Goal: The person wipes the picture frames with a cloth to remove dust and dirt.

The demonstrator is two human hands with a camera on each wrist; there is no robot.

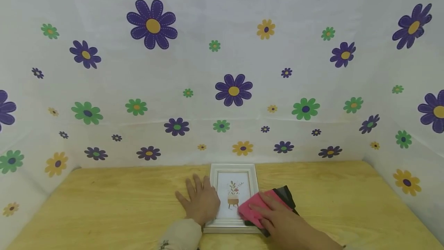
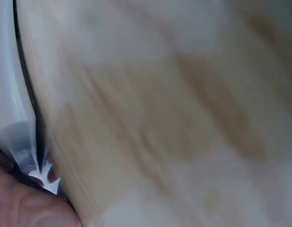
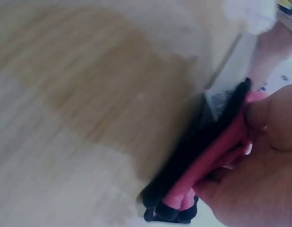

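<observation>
A silver-white picture frame (image 1: pixel 232 228) lies face up on the wooden table, showing a picture of a potted plant (image 1: pixel 233 200). My left hand (image 1: pixel 202 203) rests at its left side with fingers spread. The left wrist view catches part of that hand (image 2: pixel 30 205) beside the frame's pale edge (image 2: pixel 6 71). My right hand (image 1: pixel 282 221) holds a folded pink and black cloth (image 1: pixel 251 206) against the frame's lower right part, covering that corner. In the right wrist view, the thumb and fingers press into the folds of the cloth (image 3: pixel 212 163).
The light wooden tabletop (image 1: pixel 121 203) extends to both sides of the frame. A white curtain with printed flowers (image 1: pixel 194 65) stands along the back and both sides, close to the frame's far edge.
</observation>
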